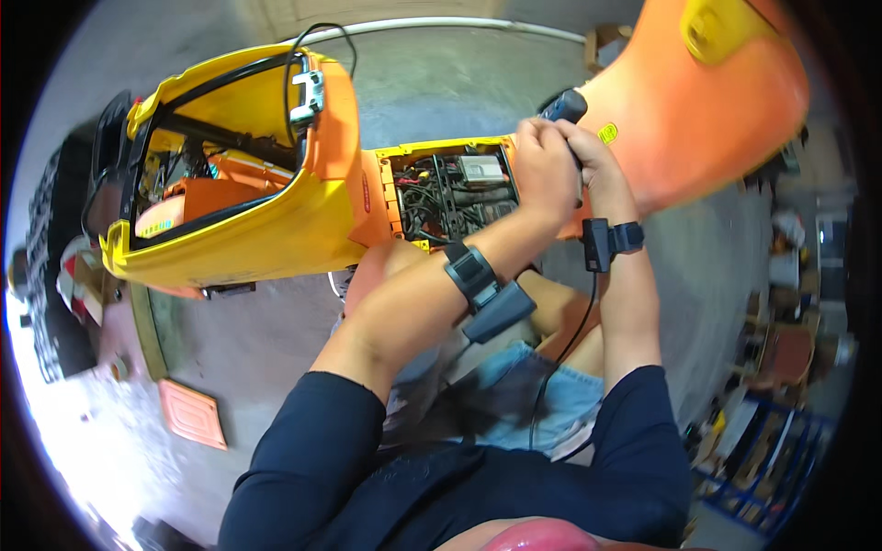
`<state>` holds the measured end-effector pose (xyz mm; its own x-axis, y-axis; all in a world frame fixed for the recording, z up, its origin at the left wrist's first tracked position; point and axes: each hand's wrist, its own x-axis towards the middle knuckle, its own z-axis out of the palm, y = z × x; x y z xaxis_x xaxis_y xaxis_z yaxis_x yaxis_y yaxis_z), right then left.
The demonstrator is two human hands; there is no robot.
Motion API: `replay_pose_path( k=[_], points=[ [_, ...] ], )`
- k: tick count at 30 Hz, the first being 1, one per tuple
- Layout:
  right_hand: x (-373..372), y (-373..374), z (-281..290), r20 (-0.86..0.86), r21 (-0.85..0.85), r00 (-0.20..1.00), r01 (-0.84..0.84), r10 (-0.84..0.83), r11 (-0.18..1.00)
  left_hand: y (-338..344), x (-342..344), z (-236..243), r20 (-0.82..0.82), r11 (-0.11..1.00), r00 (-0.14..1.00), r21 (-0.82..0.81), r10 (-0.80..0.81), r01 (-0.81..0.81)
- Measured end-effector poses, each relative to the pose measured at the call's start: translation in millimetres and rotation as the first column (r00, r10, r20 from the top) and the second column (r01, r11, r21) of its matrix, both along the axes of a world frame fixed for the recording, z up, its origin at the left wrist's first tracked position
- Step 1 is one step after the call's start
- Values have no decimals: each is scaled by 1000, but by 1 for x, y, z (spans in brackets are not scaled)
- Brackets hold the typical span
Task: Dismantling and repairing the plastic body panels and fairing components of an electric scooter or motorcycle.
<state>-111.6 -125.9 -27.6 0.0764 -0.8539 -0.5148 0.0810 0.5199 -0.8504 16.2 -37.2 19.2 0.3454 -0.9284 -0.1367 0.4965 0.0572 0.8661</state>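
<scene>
nearest, dark wrist devices (473, 280) were worn, and a thin cable (571, 344) was let down from the right one. just beyond, the left hand (548, 170) was curled about a dark tool (565, 106), its knuckles bent; the right hand (602, 161) was pressed in beside it, though how firmly its partly hidden fingers were wrapped could not be told. the tool was held near the right end of an uncovered compartment (441, 145), where wires (418, 197) and a pale-topped box (480, 170) were left exposed. its working end was hidden by the hands.

the step in hand was judged to be two-handed tool work at that edge; by the next move, steady alignment would be called for, with the wires avoided. to either side, a yellow shell (266, 248) and an orange fairing (689, 129) were seen; farthest, a white pipe (441, 25).
</scene>
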Motion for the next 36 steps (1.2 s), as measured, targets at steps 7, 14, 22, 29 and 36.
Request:
replay_pose_path(
  k=[7, 14, 22, 29, 36],
  points=[
    [-4, 106, 90, -28, 58, 972, 235, -234, 970, -27, 24, -24, -175, 963, 968, 170, -180, 210],
    [-33, 135, 45, -201, -137, 954, 196, -221, 971, 22, 3, -49, -199, 660, 804, 479, -561, 579],
    [-25, 109, 47, 116, -77, 988, 108, -99, 991, 68, -63, -208, -676, 418, 604, 446, -423, 792],
    [-15, 90, 12, 19, -44, 974, 227, -226, 973, 28, -85, -251, -912, 610, 403, 360, 72, 706],
    [10, 19, -12, 65, -22, 951, 305, -303, 952, 46, -83, -236, -876, 636, 418, 468, 242, 614]
  ],
)
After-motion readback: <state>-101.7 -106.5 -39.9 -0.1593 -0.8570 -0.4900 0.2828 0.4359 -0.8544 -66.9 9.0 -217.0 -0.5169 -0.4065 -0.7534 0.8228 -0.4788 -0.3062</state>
